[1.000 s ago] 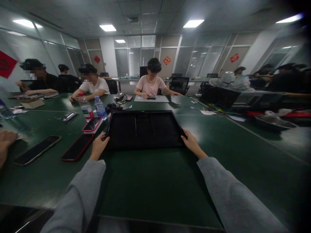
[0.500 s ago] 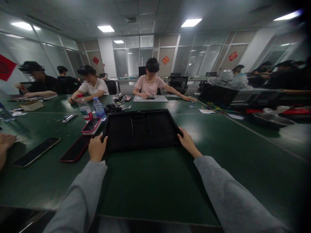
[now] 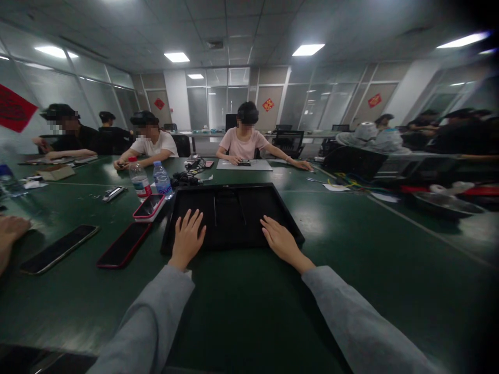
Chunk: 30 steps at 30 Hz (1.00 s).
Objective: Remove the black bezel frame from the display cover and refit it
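in the head view, both hands have let go of the black rimmed panel [image 3: 230,234], whose side edges they gripped half a second ago. the left hand [image 3: 187,238] is now over its near left part, palm down, fingers spread and holding nothing. the right hand [image 3: 281,239] is over the near right part, its fingers stretched out, slanting inward and close together, with nothing in their hold. whether either palm touches the panel or hovers just above it, i cannot tell. the panel lies flat on the green table [image 3: 249,311], in front of the person, and the hands hide bits of its near side.

close along its left side are a phone in a pink and white case [image 3: 149,206] and, nearer the person, a red-edged phone [image 3: 125,245]; these crowd that side. a red-capped bottle [image 3: 139,179] and a blue-capped bottle [image 3: 162,181] stand by the far left corner, with tangled black cables [image 3: 186,178] beyond. farther left lies a dark phone [image 3: 60,249], near another person's hand [image 3: 13,234]. across the table sits a person in pink [image 3: 245,140], one arm stretched sideways, behind a grey mat [image 3: 261,165]. the table surface just right of the panel is clear.
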Motion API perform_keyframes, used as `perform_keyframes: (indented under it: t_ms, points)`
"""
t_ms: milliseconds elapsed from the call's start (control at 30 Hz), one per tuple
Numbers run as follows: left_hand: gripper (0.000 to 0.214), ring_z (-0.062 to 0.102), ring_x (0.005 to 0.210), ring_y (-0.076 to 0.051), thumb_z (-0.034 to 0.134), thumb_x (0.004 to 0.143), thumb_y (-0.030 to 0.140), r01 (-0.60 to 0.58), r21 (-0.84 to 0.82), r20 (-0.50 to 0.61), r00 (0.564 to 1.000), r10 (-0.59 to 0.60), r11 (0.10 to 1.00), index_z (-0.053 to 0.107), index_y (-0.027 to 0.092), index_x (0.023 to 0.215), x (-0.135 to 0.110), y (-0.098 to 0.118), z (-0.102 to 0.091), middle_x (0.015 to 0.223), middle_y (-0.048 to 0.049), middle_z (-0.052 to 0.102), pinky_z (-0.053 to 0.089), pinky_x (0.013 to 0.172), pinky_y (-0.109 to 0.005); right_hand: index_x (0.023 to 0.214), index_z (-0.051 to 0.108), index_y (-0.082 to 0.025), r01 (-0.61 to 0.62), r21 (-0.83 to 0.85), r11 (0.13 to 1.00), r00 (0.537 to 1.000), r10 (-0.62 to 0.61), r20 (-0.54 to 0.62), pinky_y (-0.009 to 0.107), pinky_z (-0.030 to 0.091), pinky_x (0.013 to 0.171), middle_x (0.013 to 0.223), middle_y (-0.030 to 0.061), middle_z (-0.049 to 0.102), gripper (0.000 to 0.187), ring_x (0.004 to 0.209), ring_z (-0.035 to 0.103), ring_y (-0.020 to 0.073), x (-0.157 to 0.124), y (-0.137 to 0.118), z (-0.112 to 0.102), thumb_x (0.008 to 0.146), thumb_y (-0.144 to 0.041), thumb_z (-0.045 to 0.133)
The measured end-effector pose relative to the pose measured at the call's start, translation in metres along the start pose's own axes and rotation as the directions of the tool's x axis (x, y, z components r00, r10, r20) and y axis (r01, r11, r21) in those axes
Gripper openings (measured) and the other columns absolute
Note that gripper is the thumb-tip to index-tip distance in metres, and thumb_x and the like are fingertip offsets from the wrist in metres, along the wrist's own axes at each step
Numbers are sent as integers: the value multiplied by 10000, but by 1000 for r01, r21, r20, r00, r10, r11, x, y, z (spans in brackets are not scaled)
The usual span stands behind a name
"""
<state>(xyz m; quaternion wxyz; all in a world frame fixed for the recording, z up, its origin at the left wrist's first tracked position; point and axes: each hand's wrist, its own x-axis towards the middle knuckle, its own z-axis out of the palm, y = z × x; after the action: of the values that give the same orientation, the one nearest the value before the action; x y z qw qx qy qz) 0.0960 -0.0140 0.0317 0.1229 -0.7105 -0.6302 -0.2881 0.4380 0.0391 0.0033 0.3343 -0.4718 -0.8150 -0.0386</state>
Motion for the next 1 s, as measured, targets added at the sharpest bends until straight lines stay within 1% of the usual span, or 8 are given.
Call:
perform_keyframes:
  t_ms: [133, 233, 400, 533, 633, 733, 900, 1000]
  points:
    - [485, 374, 1441, -274, 452, 959, 387, 64, -20, 152, 987, -60, 998, 542, 269, 1421, 3, -11, 11, 1526, -72, 466, 265, 1178, -518, 1376, 579, -279, 12, -28, 1000, 999, -11, 40, 514, 479, 1048, 1469, 63, 523, 442, 1339, 508, 275, -1, 4, 2, 1000, -371, 364]
    - [472, 385, 1435, -279, 469, 954, 390, 63, -31, 159, 986, -57, 998, 557, 270, 1401, 4, -14, 15, 1531, -68, 460, 282, 1167, -524, 1374, 583, -291, 6, -29, 1000, 999, -5, 34, 509, 484, 1040, 1466, 54, 526, 436, 1333, 515, 269, -3, 7, 1, 998, -357, 372]
    - [380, 489, 1349, -264, 436, 975, 340, 26, -72, 82, 996, -20, 997, 643, 255, 1283, 3, -14, 9, 1420, -68, 585, 300, 1161, -487, 1351, 603, -263, 6, -14, 1000, 999, -5, 47, 515, 467, 1057, 1457, 72, 535, 432, 1334, 511, 271, -2, 3, 0, 993, -341, 373]
    - [359, 434, 1392, -252, 418, 983, 329, 111, -56, -89, 989, -116, 992, 687, 254, 1208, 3, -48, -5, 1355, -55, 635, 240, 1201, -459, 1340, 602, -248, -7, -27, 1000, 998, 5, -64, 539, 374, 1133, 1493, 79, 491, 426, 1406, 416, 276, 0, 8, -11, 972, -297, 391]
    - [395, 534, 1298, -278, 479, 952, 387, 477, -180, -143, 853, -502, 860, 656, 225, 1265, 3, -94, -10, 1316, -102, 655, 380, 1111, -460, 1367, 564, -215, -146, -19, 989, 963, 138, -233, 572, 324, 1149, 1490, 122, 477, 456, 1408, 392, 301, -1, 33, -17, 947, -313, 415]
    - [422, 639, 1152, -272, 513, 930, 453, 680, -334, 60, 706, -705, 653, 695, 179, 1195, 2, -129, -4, 1181, -127, 717, 475, 1000, -407, 1328, 575, -161, -306, 132, 943, 904, 331, -270, 590, 387, 1095, 1359, 184, 571, 518, 1291, 504, 340, -4, 70, -13, 871, -400, 518]
    - [408, 623, 1191, -248, 640, 861, 401, 557, -583, 146, 788, -598, 591, 703, 141, 1168, 8, -132, 17, 1220, -117, 707, 438, 1058, -364, 1260, 607, -178, -394, 459, 796, 861, 495, -120, 544, 456, 1057, 1241, 136, 659, 545, 1145, 620, 306, -7, 105, 3, 781, -438, 601]
    - [370, 591, 1242, -273, 730, 790, 379, 553, -706, 185, 747, -639, 443, 728, 149, 1081, 13, -125, 16, 1205, -118, 713, 405, 1099, -383, 1231, 629, -190, -413, 541, 733, 837, 540, -92, 532, 400, 1119, 1268, 114, 656, 554, 1197, 597, 299, -3, 98, 3, 738, -438, 668]
